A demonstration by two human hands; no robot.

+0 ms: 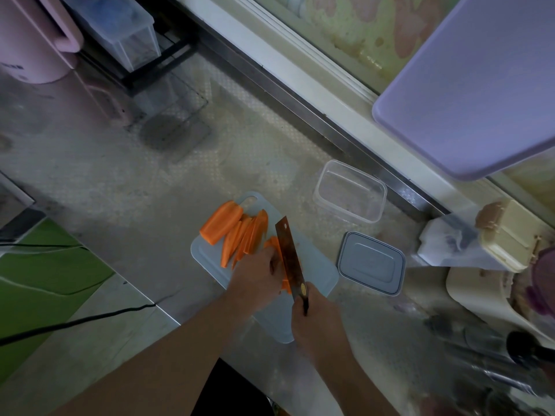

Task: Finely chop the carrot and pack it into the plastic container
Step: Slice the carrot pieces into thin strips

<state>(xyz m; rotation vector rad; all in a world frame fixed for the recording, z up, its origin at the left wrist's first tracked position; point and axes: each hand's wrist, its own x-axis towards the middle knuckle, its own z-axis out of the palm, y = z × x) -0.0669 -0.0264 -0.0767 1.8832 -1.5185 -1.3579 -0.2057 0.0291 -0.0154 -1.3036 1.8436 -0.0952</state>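
Orange carrot slices (247, 238), cut lengthwise, lie fanned across the far part of a pale grey plastic cutting board (315, 265) on a worn, textured metal counter (120, 181). A thicker uncut carrot chunk (220, 225) sits at the board's far left corner, beside the board's handle slot. Nearer the person, the left hand (256, 277) presses down with curled fingers on a small stack of carrot strips (274, 244), most of which is hidden beneath it. The right hand (315, 322) is clenched around the dark handle of a rectangular cleaver (289, 256), whose brown-stained blade stands on edge just right of the left hand's knuckles, against the held strips.

Right of the board and a little farther away stands a clear rectangular plastic container (350, 192), open and holding no carrot. Its grey-blue lid (371, 262) lies flat on the counter, nearer than the container and just right of the board.

A pink appliance (33, 43) and a translucent storage box (120, 28) occupy the far left. A lilac tray (468, 85) overhangs the far right, and a black cable (75, 321) crosses the near left.
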